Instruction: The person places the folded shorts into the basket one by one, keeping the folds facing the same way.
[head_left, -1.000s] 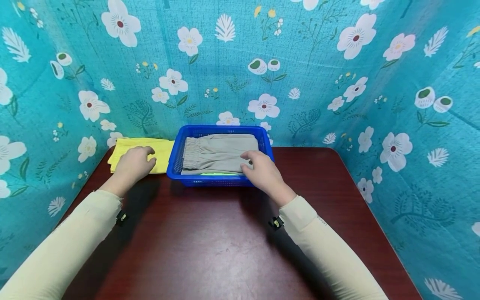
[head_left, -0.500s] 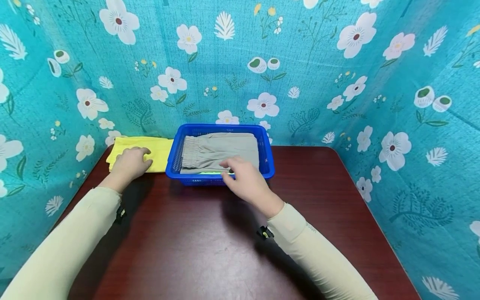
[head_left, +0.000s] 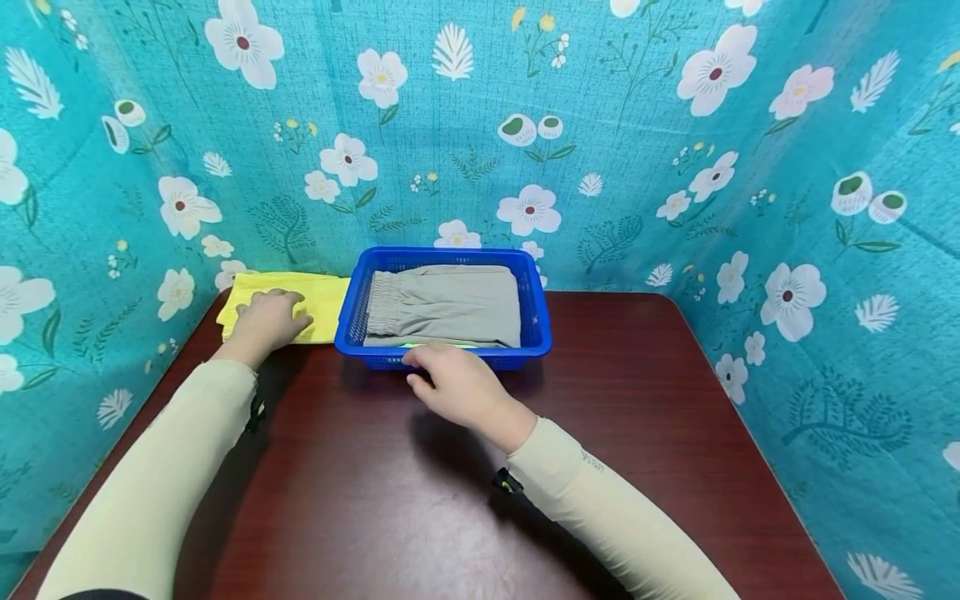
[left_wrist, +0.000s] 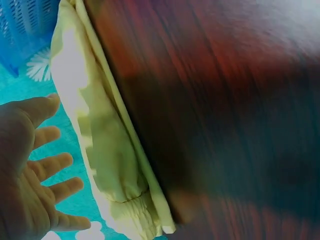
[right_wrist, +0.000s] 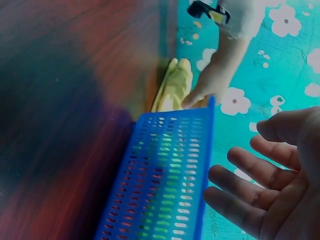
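My left hand (head_left: 267, 321) hovers over a folded yellow garment (head_left: 326, 302) at the back left. In the left wrist view its fingers (left_wrist: 55, 165) are spread, with a gap to the cloth; gathered elastic shows at one end of the garment. My right hand (head_left: 461, 387) is in front of the blue plastic basket (head_left: 536, 333), holding nothing. The right wrist view has its loosely bent fingers (right_wrist: 250, 175) by the basket's rim; contact cannot be told. Inside the basket lies a folded grey garment (head_left: 461, 300) with a gathered waistband, above something bright green (head_left: 416, 344).
The basket stands at the back of a dark red-brown wooden table (head_left: 360, 492), right beside the yellow garment. A turquoise flowered cloth (head_left: 480, 167) hangs behind and along both sides.
My right hand has moved left and toward me, from the basket's right front corner to before its front side. My left hand stays near the yellow garment. Basket and clothes look unmoved.
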